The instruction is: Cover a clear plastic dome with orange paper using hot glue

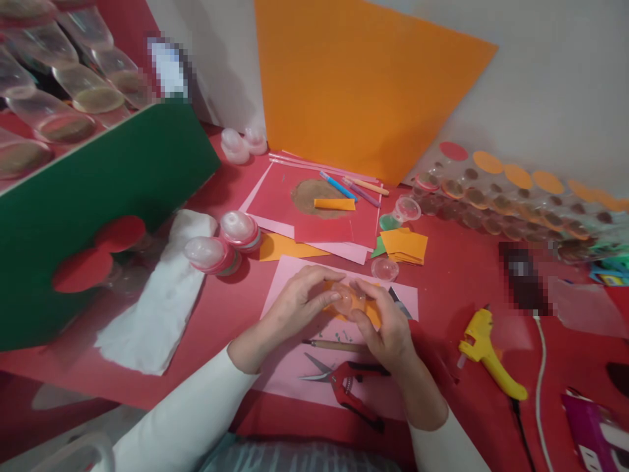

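Observation:
Over the middle of the table, my left hand (299, 298) and my right hand (388, 328) face each other, fingers bent around a small clear rounded plastic piece (344, 300). Both thumbs and fingertips press against it. Orange paper (374, 316) lies just beneath, partly hidden by my hands, on a pink sheet (280, 288). Beside my right hand is a dark-edged blade tool (400, 303). Closer to me rest a thin brown-handled tool (339, 345) and red-handled pruning shears (346, 387), their blades apart.
A yellow glue gun (489, 357) with a cord lies right. Orange paper squares (405, 246) and clear lids (384, 269) sit beyond my hands. Left are a white cloth (152, 308), clear plastic containers (211, 254) and a green-sided box (122, 170). An orange board (354, 85) stands behind.

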